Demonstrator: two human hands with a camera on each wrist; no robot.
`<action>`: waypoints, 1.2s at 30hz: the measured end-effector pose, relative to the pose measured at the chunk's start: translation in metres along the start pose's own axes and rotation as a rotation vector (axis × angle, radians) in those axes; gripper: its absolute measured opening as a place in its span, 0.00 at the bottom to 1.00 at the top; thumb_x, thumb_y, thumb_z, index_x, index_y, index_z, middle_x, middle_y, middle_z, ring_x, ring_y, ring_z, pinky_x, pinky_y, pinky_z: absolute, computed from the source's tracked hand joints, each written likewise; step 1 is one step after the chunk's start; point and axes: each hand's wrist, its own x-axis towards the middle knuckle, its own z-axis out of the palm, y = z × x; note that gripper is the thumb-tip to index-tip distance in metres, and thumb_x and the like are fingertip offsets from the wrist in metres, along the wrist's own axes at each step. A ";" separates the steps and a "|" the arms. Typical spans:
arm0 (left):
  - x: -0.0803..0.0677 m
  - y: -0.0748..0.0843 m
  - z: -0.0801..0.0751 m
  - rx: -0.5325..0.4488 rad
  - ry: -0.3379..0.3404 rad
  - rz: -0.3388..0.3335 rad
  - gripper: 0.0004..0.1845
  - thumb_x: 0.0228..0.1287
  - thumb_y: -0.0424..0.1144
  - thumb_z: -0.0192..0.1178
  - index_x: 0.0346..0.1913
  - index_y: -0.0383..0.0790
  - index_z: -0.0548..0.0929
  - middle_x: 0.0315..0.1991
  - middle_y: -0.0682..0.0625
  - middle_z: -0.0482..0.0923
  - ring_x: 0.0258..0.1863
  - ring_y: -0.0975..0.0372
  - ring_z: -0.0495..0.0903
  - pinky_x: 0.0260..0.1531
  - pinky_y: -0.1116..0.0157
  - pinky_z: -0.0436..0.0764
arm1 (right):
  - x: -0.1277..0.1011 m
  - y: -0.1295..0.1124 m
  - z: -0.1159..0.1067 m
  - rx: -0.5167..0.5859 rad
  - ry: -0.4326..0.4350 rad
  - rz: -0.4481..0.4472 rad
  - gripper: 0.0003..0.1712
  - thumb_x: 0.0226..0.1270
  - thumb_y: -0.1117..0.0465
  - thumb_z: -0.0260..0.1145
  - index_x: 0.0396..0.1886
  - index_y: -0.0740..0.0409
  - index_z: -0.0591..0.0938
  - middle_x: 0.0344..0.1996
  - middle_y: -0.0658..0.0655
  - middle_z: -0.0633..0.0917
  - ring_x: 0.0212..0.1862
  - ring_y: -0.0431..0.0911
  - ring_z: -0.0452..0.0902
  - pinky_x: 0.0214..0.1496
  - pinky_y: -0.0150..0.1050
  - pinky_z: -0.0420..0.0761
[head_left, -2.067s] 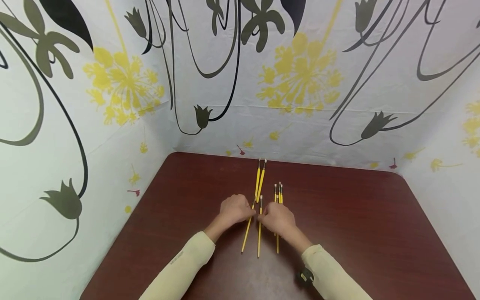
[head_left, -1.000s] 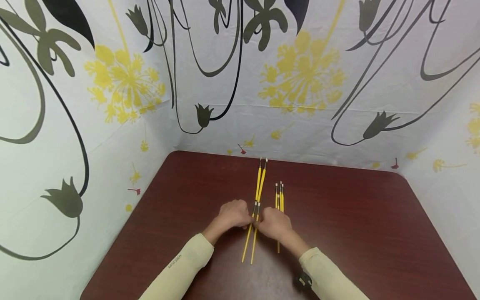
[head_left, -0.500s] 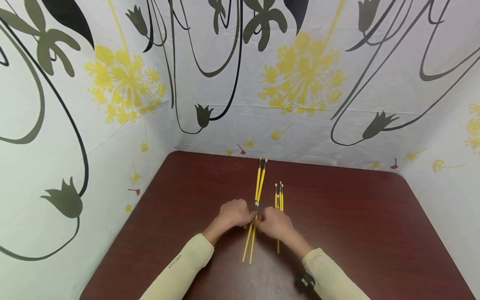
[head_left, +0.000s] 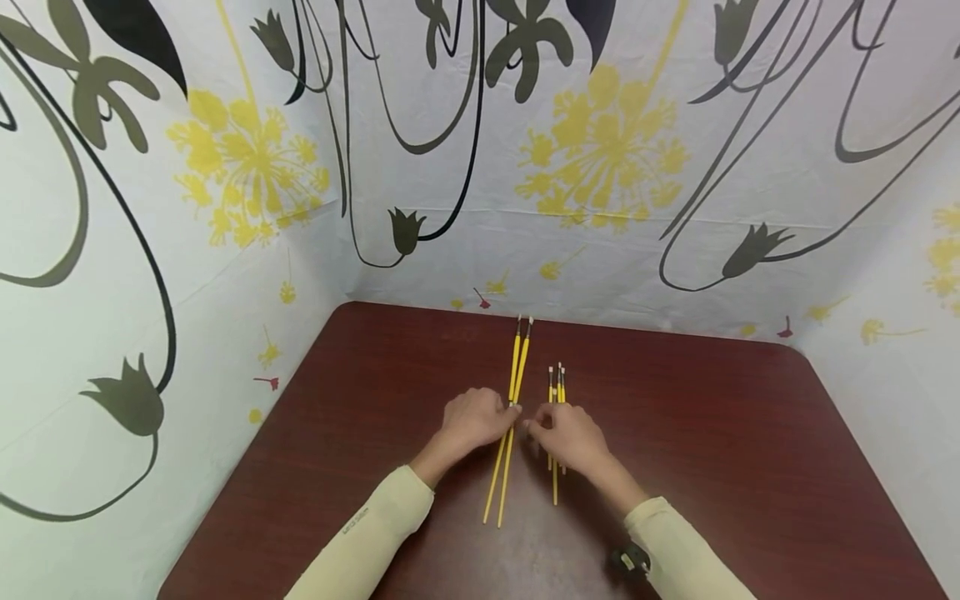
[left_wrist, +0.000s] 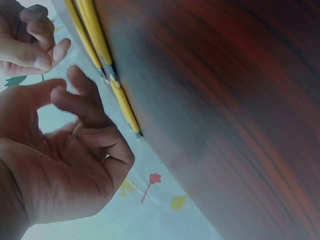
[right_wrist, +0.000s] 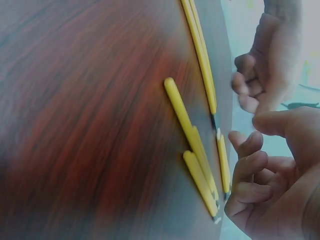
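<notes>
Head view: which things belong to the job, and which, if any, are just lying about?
Likely in the job:
- left hand
- right hand
- near paintbrush pair
- far paintbrush pair
- paintbrush cluster by the right hand

Probably just there:
- wood-grain table
- floral-printed sheet
- small black device

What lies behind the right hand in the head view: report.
Yellow paintbrushes on the table: bristles and some handle ends show; the right hand covers their middles.

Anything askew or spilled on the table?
Nothing spilled or visibly broken. Slightly askew: the front pair of paintbrushes splays at the handle ends rather than lying parallel, and by the right hand one brush juts past its neighbours.
</notes>
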 end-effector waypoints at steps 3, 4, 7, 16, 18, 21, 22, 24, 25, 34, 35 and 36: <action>0.004 0.008 0.000 -0.039 0.052 0.008 0.29 0.63 0.65 0.51 0.12 0.51 0.69 0.07 0.58 0.60 0.07 0.64 0.59 0.09 0.67 0.55 | 0.002 0.006 -0.003 0.003 0.045 0.017 0.11 0.63 0.44 0.63 0.28 0.44 0.81 0.15 0.45 0.79 0.13 0.42 0.70 0.16 0.37 0.67; 0.005 0.010 0.000 -0.051 0.061 0.006 0.27 0.63 0.65 0.51 0.14 0.51 0.72 0.07 0.58 0.63 0.08 0.64 0.62 0.09 0.67 0.57 | 0.003 0.008 -0.004 0.006 0.060 0.017 0.11 0.64 0.45 0.63 0.29 0.45 0.81 0.15 0.46 0.79 0.14 0.42 0.70 0.17 0.37 0.67; 0.008 0.017 0.000 -0.092 0.073 0.012 0.23 0.63 0.65 0.52 0.24 0.52 0.78 0.12 0.58 0.72 0.11 0.64 0.71 0.11 0.66 0.66 | 0.005 0.015 -0.006 0.017 0.110 0.022 0.12 0.63 0.45 0.63 0.30 0.45 0.80 0.17 0.46 0.79 0.15 0.42 0.70 0.19 0.37 0.67; 0.021 0.033 0.008 -0.418 -0.013 0.094 0.11 0.63 0.52 0.61 0.40 0.50 0.81 0.32 0.56 0.84 0.25 0.64 0.83 0.22 0.67 0.78 | 0.011 0.033 -0.016 0.095 0.269 0.013 0.11 0.60 0.51 0.67 0.36 0.53 0.82 0.26 0.50 0.84 0.23 0.40 0.74 0.25 0.35 0.72; 0.023 0.036 0.011 -0.472 -0.044 0.084 0.10 0.62 0.49 0.62 0.41 0.48 0.81 0.34 0.54 0.85 0.25 0.62 0.85 0.22 0.66 0.79 | 0.012 0.037 -0.017 0.092 0.281 0.025 0.12 0.59 0.52 0.68 0.38 0.55 0.83 0.27 0.51 0.85 0.25 0.40 0.76 0.27 0.35 0.73; 0.027 0.040 0.015 -0.452 -0.048 0.064 0.12 0.60 0.47 0.64 0.43 0.46 0.81 0.35 0.54 0.85 0.25 0.65 0.83 0.23 0.67 0.79 | 0.013 0.044 -0.018 0.087 0.276 0.045 0.13 0.58 0.55 0.67 0.41 0.56 0.83 0.29 0.51 0.86 0.25 0.40 0.76 0.29 0.35 0.73; 0.029 0.042 0.017 -0.437 -0.046 0.060 0.13 0.60 0.47 0.65 0.43 0.45 0.81 0.35 0.54 0.85 0.25 0.66 0.83 0.23 0.68 0.79 | 0.014 0.046 -0.019 0.089 0.270 0.054 0.13 0.58 0.56 0.67 0.41 0.56 0.83 0.29 0.52 0.86 0.25 0.40 0.76 0.29 0.35 0.73; 0.031 0.045 0.019 -0.408 -0.040 0.061 0.13 0.58 0.47 0.66 0.41 0.43 0.82 0.32 0.55 0.86 0.25 0.68 0.81 0.24 0.68 0.77 | 0.014 0.050 -0.019 0.099 0.250 0.076 0.13 0.59 0.56 0.67 0.42 0.56 0.82 0.29 0.52 0.86 0.22 0.41 0.76 0.27 0.35 0.73; 0.032 0.046 0.020 -0.384 -0.036 0.063 0.12 0.57 0.46 0.67 0.38 0.43 0.82 0.29 0.55 0.86 0.24 0.68 0.80 0.23 0.69 0.76 | 0.014 0.052 -0.019 0.107 0.233 0.088 0.12 0.60 0.56 0.67 0.42 0.56 0.82 0.28 0.53 0.85 0.21 0.41 0.76 0.26 0.35 0.73; 0.044 0.055 0.029 -0.219 -0.125 0.016 0.17 0.57 0.50 0.67 0.19 0.42 0.86 0.15 0.51 0.82 0.11 0.66 0.72 0.14 0.69 0.66 | 0.015 0.057 -0.018 0.072 0.155 0.142 0.12 0.59 0.50 0.69 0.30 0.54 0.82 0.22 0.52 0.83 0.20 0.42 0.74 0.22 0.35 0.71; 0.045 0.055 0.029 -0.209 -0.131 0.013 0.18 0.57 0.50 0.67 0.18 0.41 0.86 0.13 0.52 0.81 0.11 0.65 0.71 0.14 0.69 0.66 | 0.015 0.057 -0.018 0.059 0.157 0.141 0.13 0.58 0.49 0.69 0.28 0.54 0.82 0.22 0.51 0.83 0.20 0.42 0.74 0.23 0.35 0.71; 0.045 0.056 0.030 -0.200 -0.131 0.009 0.18 0.57 0.50 0.67 0.18 0.41 0.86 0.12 0.53 0.79 0.11 0.65 0.69 0.14 0.69 0.66 | 0.015 0.057 -0.017 0.047 0.160 0.137 0.13 0.58 0.49 0.70 0.27 0.54 0.82 0.22 0.51 0.83 0.20 0.42 0.74 0.23 0.35 0.71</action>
